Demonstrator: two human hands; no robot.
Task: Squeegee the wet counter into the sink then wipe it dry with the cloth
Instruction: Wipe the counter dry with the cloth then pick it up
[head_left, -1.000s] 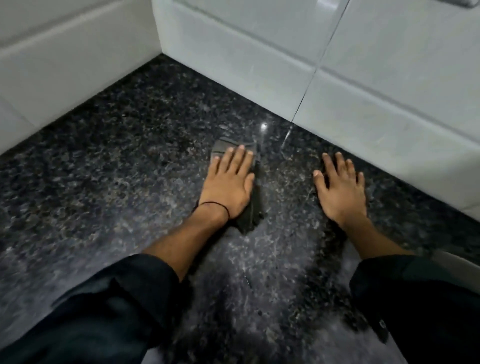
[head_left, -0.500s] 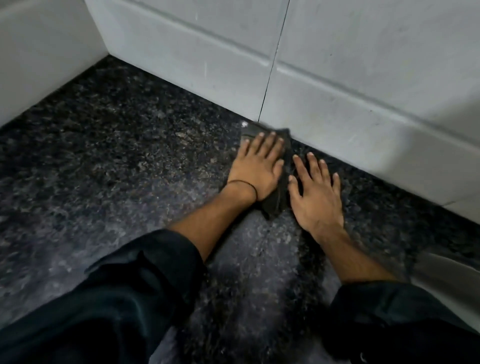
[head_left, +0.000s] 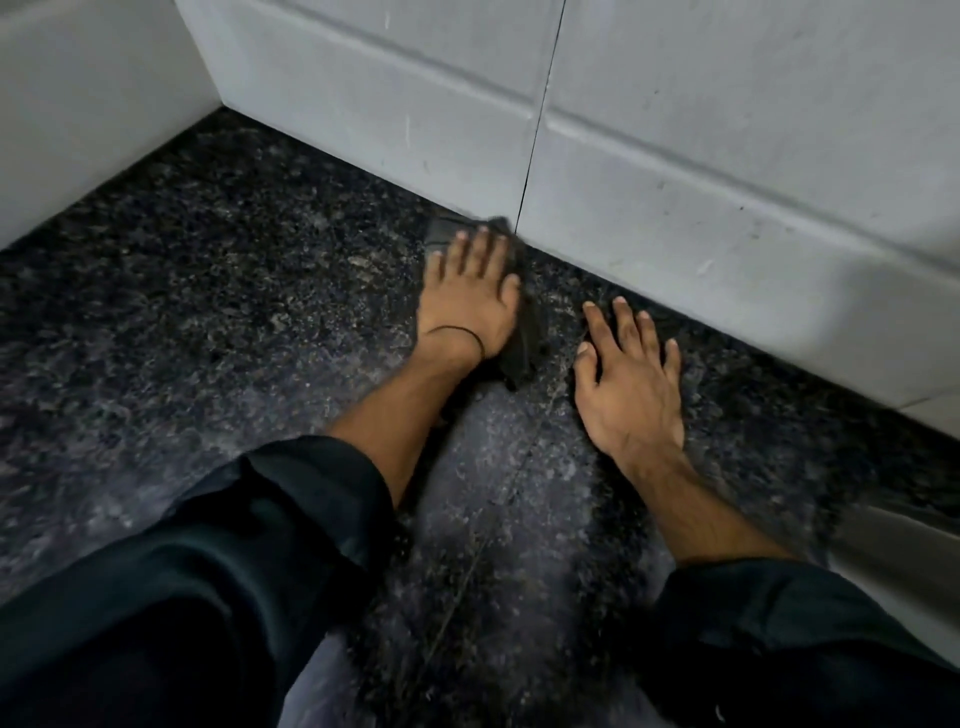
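Against the far wall (head_left: 395, 104), seen from my head camera, my left hand (head_left: 467, 296) lies flat with fingers spread, pressing the dark cloth (head_left: 527, 332) down on the speckled counter (head_left: 208, 291). The cloth's far edge is just at the foot of the tiled wall, by the joint between two tiles, and its near end trails out to the right of my wrist. My right hand (head_left: 628, 379) rests open and empty on the stone, palm down, just right of the cloth and not touching it. A slice of the sink (head_left: 893, 566) shows at the near right edge. I judge the cloth soft, light and limp, probably damp, so it will bunch if pinched; a flat palm over its middle should drive it best. The stone looks slick where it shines.
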